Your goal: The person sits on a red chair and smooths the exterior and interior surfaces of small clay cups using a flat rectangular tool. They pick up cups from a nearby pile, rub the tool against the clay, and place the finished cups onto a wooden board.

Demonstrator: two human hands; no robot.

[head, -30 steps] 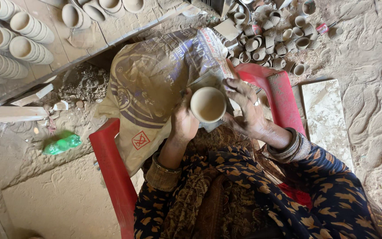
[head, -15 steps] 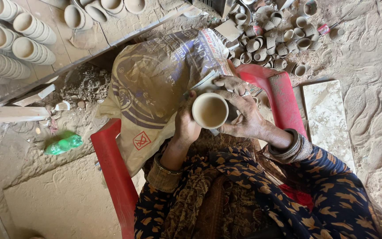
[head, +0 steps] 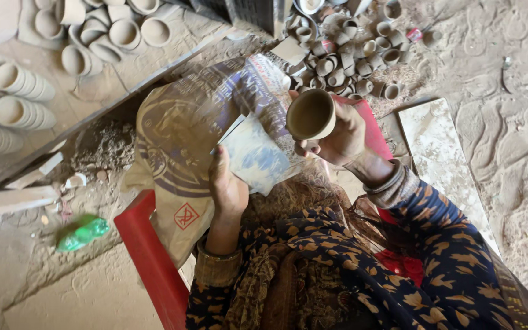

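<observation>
1. Clay cup (head: 311, 114) — small, unfired, tan — is held up in the right hand (head: 342, 135), above the middle of the scene. Its open mouth faces the camera and nothing shows inside.
2. Right-hand fingers wrap the cup's far side and base, so that hand is grasping the cup.
3. Left hand (head: 227, 186) lies just near and left of the cup, palm on a worn, bluish sheet of paper (head: 258, 156). The thumb and fingers pinch the sheet's near-left edge.
4. Under the sheet a printed plastic sack (head: 184, 131) is spread over the lap and over a red plastic chair (head: 148, 256), whose edge shows at the near left.
5. Far and right of the cup, a heap of small clay cups (head: 349, 58) lies tumbled on the dusty ground — mouths up or sideways, all bare inside as far as can be seen.
6. At the far left, on a board (head: 123, 79), more cups stand nested in stacked rows (head: 16, 98), with loose ones (head: 123, 30) beyond them.
7. A green plastic bottle (head: 82, 233) lies on the ground at the near left, and a pale stone slab (head: 438, 153) lies to the right.
</observation>
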